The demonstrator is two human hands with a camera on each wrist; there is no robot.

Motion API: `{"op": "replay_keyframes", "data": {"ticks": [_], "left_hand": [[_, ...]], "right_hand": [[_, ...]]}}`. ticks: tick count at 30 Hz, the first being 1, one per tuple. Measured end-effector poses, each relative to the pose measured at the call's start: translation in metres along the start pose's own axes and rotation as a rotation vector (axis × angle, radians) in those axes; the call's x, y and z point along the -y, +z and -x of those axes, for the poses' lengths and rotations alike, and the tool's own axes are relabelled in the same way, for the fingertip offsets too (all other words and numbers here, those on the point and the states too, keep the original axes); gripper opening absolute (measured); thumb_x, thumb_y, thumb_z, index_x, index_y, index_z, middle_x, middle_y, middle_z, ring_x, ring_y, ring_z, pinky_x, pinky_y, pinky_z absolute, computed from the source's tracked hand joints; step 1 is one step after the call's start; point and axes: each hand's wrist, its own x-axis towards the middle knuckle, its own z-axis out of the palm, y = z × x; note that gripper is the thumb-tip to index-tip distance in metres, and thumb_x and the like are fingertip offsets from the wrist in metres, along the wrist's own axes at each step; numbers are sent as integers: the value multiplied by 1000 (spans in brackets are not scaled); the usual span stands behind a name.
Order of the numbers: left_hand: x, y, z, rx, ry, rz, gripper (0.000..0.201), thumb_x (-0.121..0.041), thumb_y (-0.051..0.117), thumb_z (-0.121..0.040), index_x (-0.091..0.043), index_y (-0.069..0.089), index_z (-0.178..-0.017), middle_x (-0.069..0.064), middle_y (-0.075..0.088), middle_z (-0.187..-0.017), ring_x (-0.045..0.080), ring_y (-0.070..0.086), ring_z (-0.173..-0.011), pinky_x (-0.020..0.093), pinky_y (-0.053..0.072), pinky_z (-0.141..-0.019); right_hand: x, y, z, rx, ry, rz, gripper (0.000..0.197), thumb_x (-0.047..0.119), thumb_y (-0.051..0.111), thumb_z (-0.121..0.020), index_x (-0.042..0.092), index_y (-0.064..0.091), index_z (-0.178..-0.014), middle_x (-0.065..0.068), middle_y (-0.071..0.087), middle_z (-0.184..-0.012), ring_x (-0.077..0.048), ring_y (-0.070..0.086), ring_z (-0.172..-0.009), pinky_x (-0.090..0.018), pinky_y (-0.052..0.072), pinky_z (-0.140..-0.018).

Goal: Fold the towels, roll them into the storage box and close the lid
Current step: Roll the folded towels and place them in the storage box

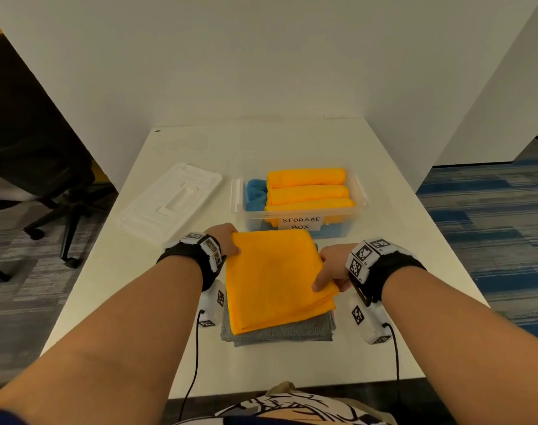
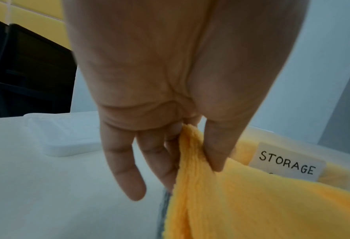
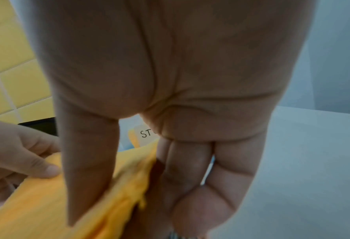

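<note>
Orange towel (image 1: 277,277) — pinched between left hand (image 1: 226,240), right hand (image 1: 335,268).

Head view bright, even overhead light, soft shadows under forearms on the white worktop (image 1: 369,179); wide-angle bending toward 9 and 3 o'clock edges. Wrist views dimmer, bluish cast, palms up close soft; right wrist fingers (image 3: 88,177) motion-blurred, background out of focus.
</note>
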Motion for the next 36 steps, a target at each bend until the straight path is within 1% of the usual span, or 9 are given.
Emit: {"op": "replay_keyframes", "data": {"ticks": [4, 7, 10, 14, 18, 24, 30, 34, 36], "left_hand": [[2, -3, 3, -31, 59, 19, 39, -9, 55, -93, -13, 48, -131, 16, 52, -127, 33, 55, -113, 44, 52, -93], [2, -6, 8, -14, 153, 29, 32, -6, 51, -93, -18, 53, -123, 14, 56, -120, 30, 56, -107, 41, 52, -88], [3, -15, 12, 51, 224, 78, 28, -5, 53, -93, -25, 54, -113, 10, 57, -116, 23, 53, -100, 39, 53, -84], [2, -27, 15, 147, 247, 149, 30, -7, 57, -93, -27, 55, -115, -1, 54, -116, 17, 52, -106, 32, 51, -83], [3, -35, 17, 239, 211, 238, 27, -8, 62, -91, -31, 61, -105, -7, 59, -106, 11, 54, -101, 32, 51, -84], [5, -38, 13, 173, 119, 224, 22, -7, 60, -92, -18, 56, -111, 2, 58, -101, 17, 56, -96, 36, 51, -91], [18, -30, 5, 218, 8, 671, 14, -8, 53, -96, -10, 58, -109, 9, 63, -103, 23, 62, -98, 42, 45, -104], [17, -32, 10, 264, -54, 902, 11, -9, 51, -93, -10, 55, -104, 8, 63, -81, 18, 63, -65, 35, 57, -73], [13, -35, 13, 275, -105, 890, 22, -13, 55, -90, -8, 56, -112, 15, 63, -93, 24, 61, -70, 37, 57, -69]], "right_hand": [[3, -7, 1, 29, -13, 75, 59, 48, 73, -78, 7, 58, -119, -12, 66, -115, -24, 66, -90, -33, 54, -80], [9, -14, 1, -144, -24, 206, 51, 56, 63, -83, 11, 58, -107, -7, 65, -98, -19, 63, -82, -28, 47, -71], [17, -22, 0, -393, -131, 198, 59, 47, 64, -87, 12, 45, -131, -8, 56, -123, -24, 56, -109, -32, 45, -87], [34, -26, -2, -573, -345, 176, 55, 38, 62, -88, 26, 40, -138, -1, 44, -138, -23, 49, -121, -39, 45, -97], [50, -24, -5, -482, -415, 383, 52, 40, 56, -91, 35, 39, -140, 4, 43, -143, -24, 45, -128, -44, 40, -103], [42, -29, -1, -448, -298, 470, 17, 33, 49, -94, 31, 51, -111, 6, 55, -104, -22, 54, -111, -38, 37, -94], [30, -50, 13, -299, -214, 218, 65, 42, 57, -92, 20, 32, -148, -6, 38, -149, -26, 42, -131, -34, 38, -101], [24, -64, 23, -209, -224, -142, 60, 32, 63, -89, 24, 37, -143, -8, 54, -116, -22, 58, -92, -28, 52, -77], [20, -66, 25, -121, -225, -316, 35, 22, 65, -88, 27, 49, -118, -7, 57, -89, -20, 58, -75, -31, 52, -75]]}}
